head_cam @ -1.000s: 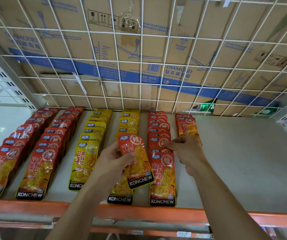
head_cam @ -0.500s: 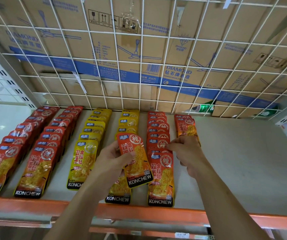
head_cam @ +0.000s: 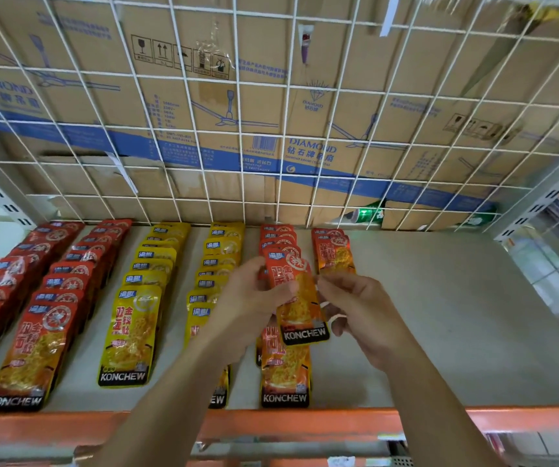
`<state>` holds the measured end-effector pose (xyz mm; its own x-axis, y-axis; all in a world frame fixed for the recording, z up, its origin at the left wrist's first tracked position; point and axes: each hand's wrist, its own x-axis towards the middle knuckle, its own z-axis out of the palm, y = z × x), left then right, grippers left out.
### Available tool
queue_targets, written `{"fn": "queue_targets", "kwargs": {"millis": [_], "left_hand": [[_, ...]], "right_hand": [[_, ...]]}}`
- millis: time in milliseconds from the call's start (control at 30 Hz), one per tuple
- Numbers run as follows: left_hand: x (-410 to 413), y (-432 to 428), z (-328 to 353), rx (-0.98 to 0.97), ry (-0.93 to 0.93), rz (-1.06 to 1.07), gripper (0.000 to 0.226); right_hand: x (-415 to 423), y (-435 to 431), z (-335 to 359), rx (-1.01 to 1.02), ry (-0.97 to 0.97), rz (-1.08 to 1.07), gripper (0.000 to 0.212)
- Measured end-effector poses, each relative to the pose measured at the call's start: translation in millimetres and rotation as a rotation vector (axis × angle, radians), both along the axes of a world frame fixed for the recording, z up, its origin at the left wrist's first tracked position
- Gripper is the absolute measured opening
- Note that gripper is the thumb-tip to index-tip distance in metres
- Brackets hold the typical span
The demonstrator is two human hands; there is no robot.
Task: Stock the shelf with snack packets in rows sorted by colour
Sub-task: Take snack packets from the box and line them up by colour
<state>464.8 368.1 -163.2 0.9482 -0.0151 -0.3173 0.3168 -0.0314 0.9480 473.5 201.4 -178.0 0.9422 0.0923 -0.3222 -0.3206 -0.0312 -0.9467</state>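
Note:
An orange KONCHEW snack packet (head_cam: 300,303) hangs above the shelf between my two hands. My left hand (head_cam: 249,303) grips its left edge and my right hand (head_cam: 355,306) pinches its right edge. Beneath it runs a row of orange packets (head_cam: 284,369). A short orange row (head_cam: 333,252) lies to the right at the back. Two yellow rows (head_cam: 136,318) fill the middle and two red rows (head_cam: 40,332) the left. My left arm hides part of the second yellow row.
The grey shelf board (head_cam: 439,332) is bare to the right of the orange rows. An orange front rail (head_cam: 507,419) edges the shelf. A white wire grid (head_cam: 237,129) with cardboard boxes behind it closes the back. Steel uprights stand at both sides.
The left hand carried the orange packet to the right, over the orange row. The right hand left the shelf packets and took hold of its right edge. The camera moved closer.

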Motion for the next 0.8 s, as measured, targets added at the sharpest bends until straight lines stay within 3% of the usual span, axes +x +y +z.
{"fn": "queue_targets", "kwargs": {"millis": [167,300,600,733,800], "left_hand": [[22,-25,0,0.215,-0.084,-0.147,0.033],[37,-44,-1,0.410,-0.132,-0.183,0.024],[61,-90,-12,0.673,-0.050,-0.142,0.019],[74,-104,-10,0.880,0.007,-0.197,0.027],[77,-108,-11,0.868,0.024,-0.226,0.031]], "right_hand": [[3,-10,-2,0.015,-0.018,-0.136,0.013],[15,-25,-7,-0.042,-0.013,-0.212,0.014],[57,-55,-26,-0.175,-0.052,-0.131,0.016],[72,-58,-35,-0.234,-0.073,-0.077,0.011],[77,-58,-39,-0.304,-0.095,-0.048,0.012]]}}
